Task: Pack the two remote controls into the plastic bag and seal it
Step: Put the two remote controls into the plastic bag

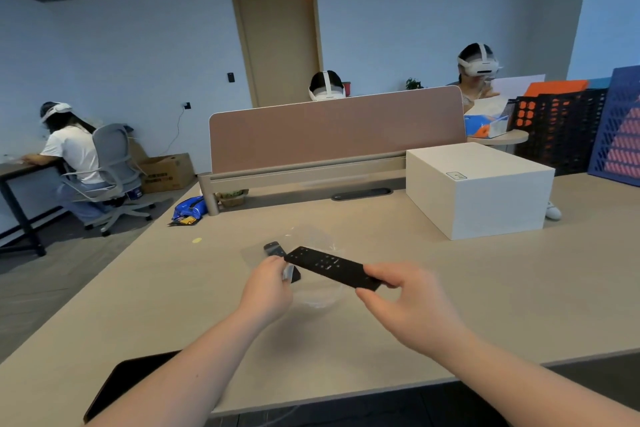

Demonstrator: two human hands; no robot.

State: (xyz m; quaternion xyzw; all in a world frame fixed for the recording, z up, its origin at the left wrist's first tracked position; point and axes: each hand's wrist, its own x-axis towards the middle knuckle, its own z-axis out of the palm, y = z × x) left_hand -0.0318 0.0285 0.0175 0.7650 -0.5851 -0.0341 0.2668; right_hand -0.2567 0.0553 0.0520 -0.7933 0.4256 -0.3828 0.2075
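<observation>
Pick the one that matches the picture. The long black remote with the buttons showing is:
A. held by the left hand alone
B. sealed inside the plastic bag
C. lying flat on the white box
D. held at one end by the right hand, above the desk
D: the right hand pinches the near end of the long remote, which angles up over the plastic bag.

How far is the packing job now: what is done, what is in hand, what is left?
Done: one remote seems already inside the plastic bag. In hand: the right hand holds the second remote over the bag, while the left hand grips the bag's edge. Left: slide it in and seal the bag.
</observation>
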